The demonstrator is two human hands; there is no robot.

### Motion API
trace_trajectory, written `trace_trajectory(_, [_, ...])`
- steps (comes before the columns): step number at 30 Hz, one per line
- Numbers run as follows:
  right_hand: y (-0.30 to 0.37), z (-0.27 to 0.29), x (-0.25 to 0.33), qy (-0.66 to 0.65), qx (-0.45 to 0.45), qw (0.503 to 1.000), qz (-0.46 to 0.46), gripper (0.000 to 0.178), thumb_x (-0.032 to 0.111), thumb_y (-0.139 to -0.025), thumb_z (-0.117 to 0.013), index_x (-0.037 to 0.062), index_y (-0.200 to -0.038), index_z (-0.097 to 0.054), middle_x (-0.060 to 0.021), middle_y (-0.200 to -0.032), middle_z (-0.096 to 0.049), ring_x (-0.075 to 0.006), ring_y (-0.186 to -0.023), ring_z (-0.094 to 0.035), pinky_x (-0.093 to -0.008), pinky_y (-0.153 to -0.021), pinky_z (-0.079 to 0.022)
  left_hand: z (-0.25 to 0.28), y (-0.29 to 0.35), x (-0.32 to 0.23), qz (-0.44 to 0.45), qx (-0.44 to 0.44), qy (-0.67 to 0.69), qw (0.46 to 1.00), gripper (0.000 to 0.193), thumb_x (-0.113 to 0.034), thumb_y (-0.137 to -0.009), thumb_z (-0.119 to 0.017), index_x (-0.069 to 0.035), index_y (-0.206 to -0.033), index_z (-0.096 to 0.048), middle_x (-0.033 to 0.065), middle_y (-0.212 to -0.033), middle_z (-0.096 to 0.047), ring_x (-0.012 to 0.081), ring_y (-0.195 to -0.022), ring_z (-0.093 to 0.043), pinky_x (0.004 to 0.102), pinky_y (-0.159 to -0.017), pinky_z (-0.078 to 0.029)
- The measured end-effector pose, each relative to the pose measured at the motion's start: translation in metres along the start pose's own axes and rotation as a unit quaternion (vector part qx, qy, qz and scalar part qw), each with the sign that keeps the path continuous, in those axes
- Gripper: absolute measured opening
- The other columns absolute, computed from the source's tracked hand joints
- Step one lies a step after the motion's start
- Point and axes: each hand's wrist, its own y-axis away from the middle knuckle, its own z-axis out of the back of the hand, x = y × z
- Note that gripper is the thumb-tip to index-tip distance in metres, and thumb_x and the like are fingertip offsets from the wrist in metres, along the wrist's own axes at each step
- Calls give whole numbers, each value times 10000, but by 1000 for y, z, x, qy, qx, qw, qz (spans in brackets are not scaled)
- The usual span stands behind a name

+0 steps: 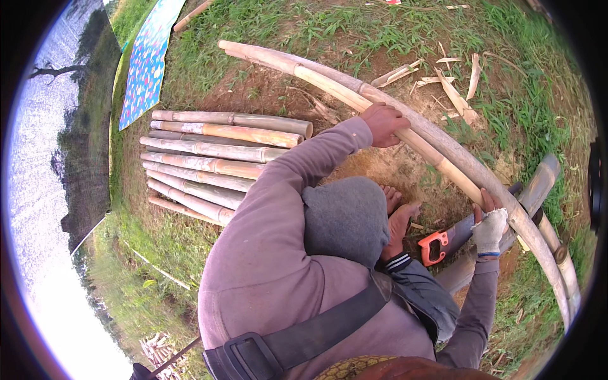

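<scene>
Two long bamboo pieces [418,123] lie side by side, curving across the view from the upper middle to the lower right. My left hand [384,125] is bare, its fingers wrapped over the nearer, paler bamboo strip [437,158]. Further along, my right hand [491,229], in a whitish work glove with bare fingertips showing, grips the same strip close to where the two pieces meet. A handsaw with an orange handle [434,247] lies beside the right hand, partly hidden. Under the long pieces rests a thick bamboo log [541,180].
Several cut bamboo poles [215,148] lie in a row on the left. Split bamboo scraps [457,98] are scattered on the grass beyond. A blue patterned sheet [144,69] lies at the upper left. My bare feet [400,221] are on the soil between my hands.
</scene>
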Motion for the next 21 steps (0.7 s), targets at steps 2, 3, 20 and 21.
trace_trajectory(2, [-11,5,1,-19,-9,1000,11,522,73,-891,-805,108,-1400,-695,-187,-1237,-706,-416,-1102,-686,-504,-947,-545,0,0,0,19,-13,32,999,433,-352,-839,-822,-205,-1223,-684,66,-1001,-707,329,-1053,-699,489,-952,-519])
trace_trajectory(3, [-16,7,3,-31,-12,999,18,515,72,-892,-804,105,-1395,-697,-186,-1231,-706,-416,-1096,-685,-503,-945,-545,1,1,1,17,-15,30,999,435,-348,-838,-825,-204,-1223,-685,69,-1014,-702,332,-1050,-698,491,-954,-521])
trace_trajectory(20, [-38,8,-15,37,-30,998,-41,477,193,-862,-822,143,-1326,-727,-130,-1229,-681,-401,-1162,-636,-520,-988,-515,-3,-46,-51,-41,-89,-28,995,766,-341,-724,-931,-205,-1414,-629,107,-1452,-561,370,-1418,-463,558,-1201,-327])
trace_trajectory(21, [-40,7,-17,48,-28,997,-53,476,203,-862,-821,146,-1325,-731,-127,-1233,-683,-403,-1163,-637,-519,-990,-517,-5,-59,-61,-57,-78,-28,995,801,-355,-722,-934,-205,-1438,-607,108,-1460,-556,367,-1433,-453,562,-1209,-318])
